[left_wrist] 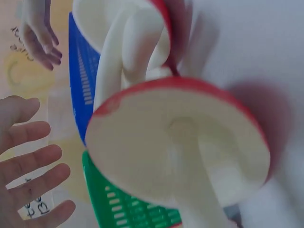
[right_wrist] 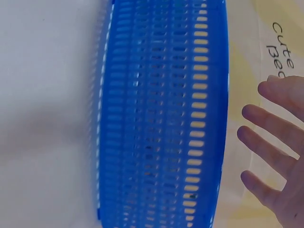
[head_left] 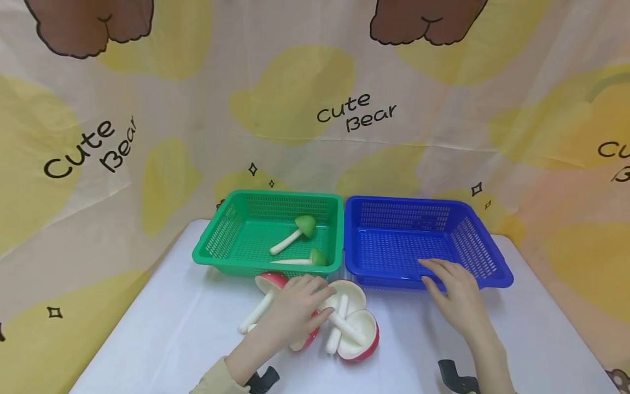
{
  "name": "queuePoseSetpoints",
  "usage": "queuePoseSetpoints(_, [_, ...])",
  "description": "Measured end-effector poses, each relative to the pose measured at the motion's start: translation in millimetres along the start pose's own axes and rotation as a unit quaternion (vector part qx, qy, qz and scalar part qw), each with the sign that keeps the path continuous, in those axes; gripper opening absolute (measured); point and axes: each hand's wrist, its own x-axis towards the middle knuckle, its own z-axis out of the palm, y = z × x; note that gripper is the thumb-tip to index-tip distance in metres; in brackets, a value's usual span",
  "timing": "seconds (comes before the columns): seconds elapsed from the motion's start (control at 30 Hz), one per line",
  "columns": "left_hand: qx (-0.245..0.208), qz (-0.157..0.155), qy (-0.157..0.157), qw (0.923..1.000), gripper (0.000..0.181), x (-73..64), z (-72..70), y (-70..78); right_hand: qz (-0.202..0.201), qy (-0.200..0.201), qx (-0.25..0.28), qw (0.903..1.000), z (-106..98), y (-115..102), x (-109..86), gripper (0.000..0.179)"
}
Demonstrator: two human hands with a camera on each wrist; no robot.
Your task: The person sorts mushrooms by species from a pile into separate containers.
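My left hand [head_left: 297,306] is above a cluster of toy mushrooms on the table, its fingers spread and nothing gripped. In the left wrist view a red-capped mushroom [left_wrist: 142,137] shows its pale hollow underside and white stem. Beside that hand in the head view lie another red-capped mushroom [head_left: 257,313] and two with crossed stems, one showing its red rim [head_left: 364,342]. The left hand partly hides a further red cap [head_left: 308,340]. At the front rim of the blue basket [head_left: 394,277], my right hand [head_left: 458,295] hovers with loosely extended fingers, holding nothing.
A green basket [head_left: 216,264] stands left of the blue one, their sides nearly touching. Inside it lie two green-capped mushrooms, one farther back [head_left: 305,224] and one near the front wall [head_left: 317,257]. Behind the baskets hangs a printed cloth [head_left: 295,158]. A white cloth [head_left: 162,328] covers the table.
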Motion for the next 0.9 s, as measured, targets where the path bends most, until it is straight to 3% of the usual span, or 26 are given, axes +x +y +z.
queuePoseSetpoints(0.37, [0.01,0.082,-0.06,0.9948,0.029,6.8,23.1,26.5,0.034,0.028,-0.03,0.9986,-8.0,23.8,-16.5,0.034])
queuePoseSetpoints(0.57, [-0.011,0.112,-0.06,0.9918,0.027,10.5,27.8,33.7,0.043,0.038,-0.046,0.9973,-8.9,31.6,-20.3,0.033])
queuePoseSetpoints(0.7, [0.005,0.124,-0.046,0.9912,0.025,10.8,31.4,36.8,0.051,0.042,-0.061,0.996,-6.7,37.4,-21.6,0.034])
queuePoseSetpoints(0.9, [0.029,0.143,-0.056,0.9877,0.02,11.0,36.7,38.7,0.082,0.03,-0.08,0.993,-3.7,47.4,-25.7,0.036])
